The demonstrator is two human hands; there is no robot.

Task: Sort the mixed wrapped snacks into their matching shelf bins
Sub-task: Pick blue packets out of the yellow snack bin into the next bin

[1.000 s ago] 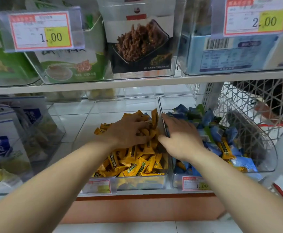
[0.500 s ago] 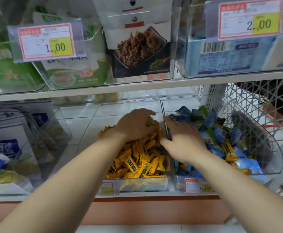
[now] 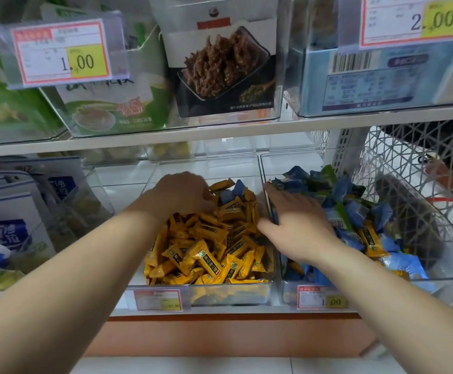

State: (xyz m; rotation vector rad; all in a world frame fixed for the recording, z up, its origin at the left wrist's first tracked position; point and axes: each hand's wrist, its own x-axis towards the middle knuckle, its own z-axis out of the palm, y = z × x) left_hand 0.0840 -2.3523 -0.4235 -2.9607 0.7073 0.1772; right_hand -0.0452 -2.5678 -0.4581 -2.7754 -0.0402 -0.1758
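Note:
A clear bin [image 3: 233, 294] at the middle of the lower shelf holds several yellow wrapped snacks [image 3: 206, 255]. Two blue wrapped snacks [image 3: 236, 189] lie at the back of that pile. My left hand [image 3: 179, 195] is palm down over the rear of this bin, and its curled fingertips are hidden among the wrappers beside the blue ones. The clear bin to the right [image 3: 441, 265] is full of blue wrapped snacks [image 3: 354, 211], with a few yellow ones [image 3: 368, 236] mixed in. My right hand [image 3: 298, 225] lies flat, fingers spread, across the wall between the two bins.
Price tags [image 3: 158, 299] hang on the bin fronts. The upper shelf edge [image 3: 220, 136] runs close above the bins and carries boxed snacks [image 3: 220, 63]. Blue-and-white packets [image 3: 7, 211] stand at the left. A white wire basket [image 3: 419, 163] sits at the right.
My left hand has slid toward the back of the yellow bin, uncovering the blue wrappers there. My right hand has stayed on the wall between the bins.

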